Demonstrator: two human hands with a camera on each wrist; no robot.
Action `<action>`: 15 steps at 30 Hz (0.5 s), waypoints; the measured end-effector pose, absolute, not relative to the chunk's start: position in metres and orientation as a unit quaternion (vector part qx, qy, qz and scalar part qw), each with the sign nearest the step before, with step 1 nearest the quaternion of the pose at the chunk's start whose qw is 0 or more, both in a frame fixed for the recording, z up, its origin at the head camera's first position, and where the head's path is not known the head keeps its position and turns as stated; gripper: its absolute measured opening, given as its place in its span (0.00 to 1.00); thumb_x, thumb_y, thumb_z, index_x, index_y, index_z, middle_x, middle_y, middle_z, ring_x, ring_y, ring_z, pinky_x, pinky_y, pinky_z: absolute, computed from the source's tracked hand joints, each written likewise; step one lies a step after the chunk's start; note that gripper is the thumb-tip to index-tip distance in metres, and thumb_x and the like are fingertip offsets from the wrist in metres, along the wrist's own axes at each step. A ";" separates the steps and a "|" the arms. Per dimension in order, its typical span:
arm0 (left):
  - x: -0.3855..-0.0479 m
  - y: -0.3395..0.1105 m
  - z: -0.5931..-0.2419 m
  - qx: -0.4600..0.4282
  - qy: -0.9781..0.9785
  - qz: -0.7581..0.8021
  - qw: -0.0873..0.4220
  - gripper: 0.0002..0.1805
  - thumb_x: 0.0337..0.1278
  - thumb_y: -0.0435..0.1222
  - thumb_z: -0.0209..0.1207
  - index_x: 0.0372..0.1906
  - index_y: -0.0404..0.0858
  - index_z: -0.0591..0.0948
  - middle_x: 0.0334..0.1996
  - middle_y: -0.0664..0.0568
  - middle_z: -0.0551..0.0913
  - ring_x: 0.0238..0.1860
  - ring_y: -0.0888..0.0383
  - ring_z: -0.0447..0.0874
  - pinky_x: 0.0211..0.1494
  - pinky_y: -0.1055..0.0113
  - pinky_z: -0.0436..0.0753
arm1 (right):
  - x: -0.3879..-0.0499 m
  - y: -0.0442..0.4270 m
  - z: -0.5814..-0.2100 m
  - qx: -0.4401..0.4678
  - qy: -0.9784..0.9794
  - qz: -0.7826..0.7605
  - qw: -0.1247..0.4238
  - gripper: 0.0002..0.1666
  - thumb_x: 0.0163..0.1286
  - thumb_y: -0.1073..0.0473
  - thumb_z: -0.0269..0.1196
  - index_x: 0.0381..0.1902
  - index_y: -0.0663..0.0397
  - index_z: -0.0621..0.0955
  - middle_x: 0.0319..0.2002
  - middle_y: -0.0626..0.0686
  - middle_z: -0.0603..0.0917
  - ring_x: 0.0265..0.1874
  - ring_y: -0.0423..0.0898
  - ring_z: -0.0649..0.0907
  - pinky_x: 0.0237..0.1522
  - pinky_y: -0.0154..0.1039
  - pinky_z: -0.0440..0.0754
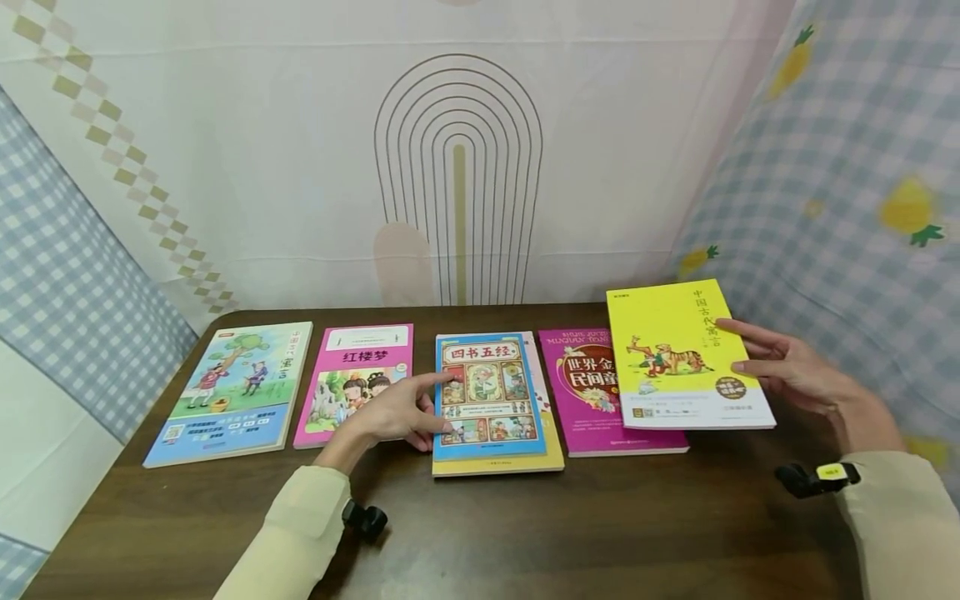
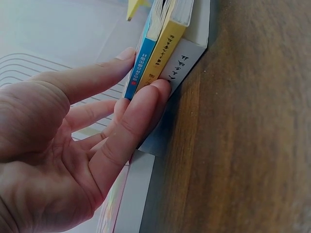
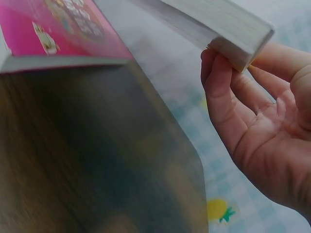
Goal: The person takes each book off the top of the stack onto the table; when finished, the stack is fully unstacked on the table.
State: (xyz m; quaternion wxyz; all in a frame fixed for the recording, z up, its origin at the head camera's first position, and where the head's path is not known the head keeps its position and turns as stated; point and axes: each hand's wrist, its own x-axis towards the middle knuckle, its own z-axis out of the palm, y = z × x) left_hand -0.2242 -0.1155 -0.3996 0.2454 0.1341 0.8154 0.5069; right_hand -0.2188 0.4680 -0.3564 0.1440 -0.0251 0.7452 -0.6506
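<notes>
My right hand holds the yellow book by its right edge; in the right wrist view the fingers of the hand are under the raised book. The book overlaps the magenta book in the head view. At the centre, my left hand pinches the left edge of the blue book, which lies on a yellow-edged book. In the left wrist view, the thumb of the hand is at the blue spine, with fingers at the stack's other side by a white spine.
A pink book lies left of the centre stack. Farther left is a light blue and green book. The brown table meets a pale curtain at the back, and a checked cloth with pineapples hangs at the right.
</notes>
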 end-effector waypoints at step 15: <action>-0.224 -0.117 -0.400 0.140 0.814 0.508 0.246 0.44 0.65 0.31 0.70 0.83 0.45 0.65 0.31 0.43 0.79 0.22 0.55 0.86 0.30 0.59 0.91 | -0.213 0.517 -0.360 0.012 0.761 -0.624 0.176 0.40 0.81 0.71 0.55 0.76 0.20 0.71 0.53 0.29 0.86 0.49 0.43 0.89 0.45 0.49 0.92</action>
